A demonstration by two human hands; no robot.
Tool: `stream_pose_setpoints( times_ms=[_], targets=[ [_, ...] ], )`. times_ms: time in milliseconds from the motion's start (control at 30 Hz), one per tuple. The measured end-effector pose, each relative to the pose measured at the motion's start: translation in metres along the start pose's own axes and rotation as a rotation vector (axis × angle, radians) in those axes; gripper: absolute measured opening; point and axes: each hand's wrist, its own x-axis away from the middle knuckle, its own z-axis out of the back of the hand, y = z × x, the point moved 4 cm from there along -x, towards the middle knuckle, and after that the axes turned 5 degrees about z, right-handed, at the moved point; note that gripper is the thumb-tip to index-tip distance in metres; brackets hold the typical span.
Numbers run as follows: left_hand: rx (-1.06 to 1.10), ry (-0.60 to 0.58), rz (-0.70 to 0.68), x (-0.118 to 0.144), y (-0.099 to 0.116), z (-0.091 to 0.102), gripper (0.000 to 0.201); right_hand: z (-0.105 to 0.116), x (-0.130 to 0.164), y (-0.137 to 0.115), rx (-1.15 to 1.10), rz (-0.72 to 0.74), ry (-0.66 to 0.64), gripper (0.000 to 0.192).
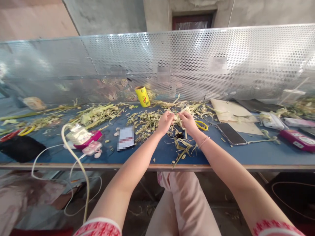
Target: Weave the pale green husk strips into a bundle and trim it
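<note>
My left hand (166, 122) and my right hand (188, 122) are close together above the blue table, fingertips pinched. Between them is a pale dry plant strip (176, 117), small and partly hidden by the fingers. Under and to the left of my hands lies a heap of curled, yellow-green plant strips (147, 123). More strips (194, 109) lie behind my right hand. A yellow loop handle (203, 125) shows just right of that hand, the rest of it covered. Nearer the front edge are loose scraps (182, 149) and a small black item (179, 135).
A yellow cardboard tube (142, 96) stands before the perforated metal screen (187, 62). Left are a plant pile (95, 114), a power strip with cables (85, 139), a small packet (125, 138) and a black pouch (21, 147). Right are a phone (231, 133) and brown card (231, 111).
</note>
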Motion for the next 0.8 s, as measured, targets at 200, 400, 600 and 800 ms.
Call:
stream_pose_setpoints(
  times_ms=[200, 400, 600, 800],
  targets=[
    [0.178, 0.152, -0.135, 0.001, 0.009, 0.009, 0.049, -0.003, 0.000, 0.007, -0.036, -0.046, -0.045, 0.028],
    [0.073, 0.169, -0.187, 0.005, 0.014, 0.004, 0.038, -0.011, 0.003, 0.008, -0.115, -0.063, -0.099, 0.029],
    [0.059, 0.131, -0.218, 0.011, 0.019, 0.003, 0.032, -0.015, 0.004, 0.006, -0.226, -0.081, -0.131, 0.032],
    [-0.068, -0.012, -0.328, 0.019, 0.022, -0.006, 0.033, -0.011, 0.001, 0.011, -0.279, -0.169, -0.075, 0.035]
  ],
)
